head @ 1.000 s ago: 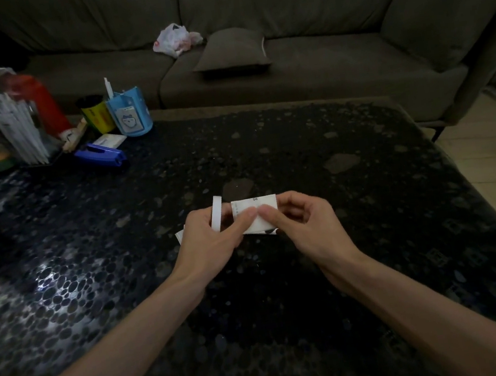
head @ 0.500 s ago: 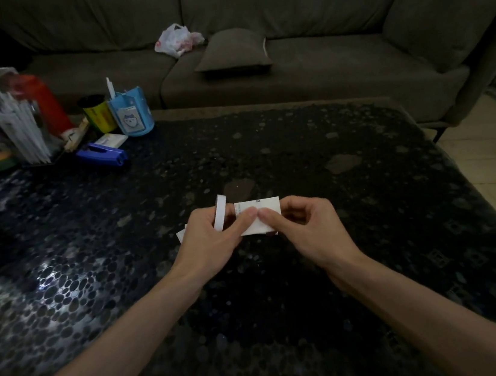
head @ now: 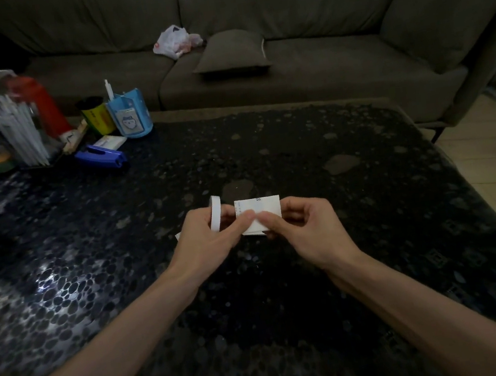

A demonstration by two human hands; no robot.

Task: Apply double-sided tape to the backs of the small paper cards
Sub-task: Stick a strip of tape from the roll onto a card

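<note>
1. Two-handed, working just above the table, toward the middle of its near edge: gripping a white tape roll upright in the curled fingers of the left hand, and reaching that thumb across onto the small paper card.
2. Pinching the same card at its lower edge with the right hand, thumb and forefinger closed on the paper; holding it just right of the roll, with the two thumbs nearly touching.
3. Apparently pressing the tape's free end onto the card's back: laying the strip, not yet parting it from the roll. Strip itself too small to make out.
4. Probably calling next for drawing the roll away along the card, smoothing the strip flat, then tearing it off, while guarding against creasing the thin paper or sticking tape to fingers.
5. Peeking out from under the left hand, on its left side: a white corner, possibly another card.
6. Crowding only the far left corner, well apart from the work: blue stapler, blue pen cup, yellow can, clear holder of white sticks.
7. Lying beyond the far edge: sofa, cushion, plastic bag. Hindering little, judging by the gap.
</note>
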